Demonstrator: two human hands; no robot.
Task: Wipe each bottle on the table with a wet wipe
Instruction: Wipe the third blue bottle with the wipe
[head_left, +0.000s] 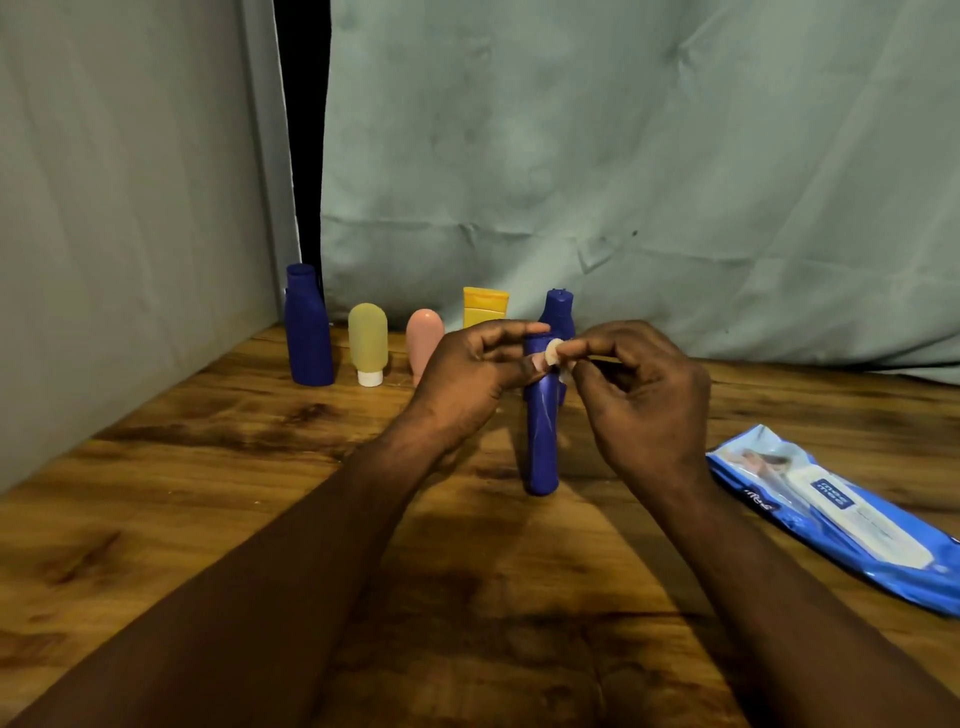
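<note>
bottles, six in all: three blue, one yellow-green tube (368, 340), one pink tube (422, 338), one orange tube (485, 306). five stand in a row from eleven to twelve o'clock on the table (208, 467). the sixth, a slim blue bottle (541, 436), stands at centre. left hand (475, 371) curls round its top. right hand (641, 387) pinches a small wipe (552, 352) against it. one wipe pack (836, 512) lies at four o'clock.

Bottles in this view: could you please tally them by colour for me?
Blue bottles: 3
Yellow bottles: 2
Pink bottle: 1
Total: 6
</note>
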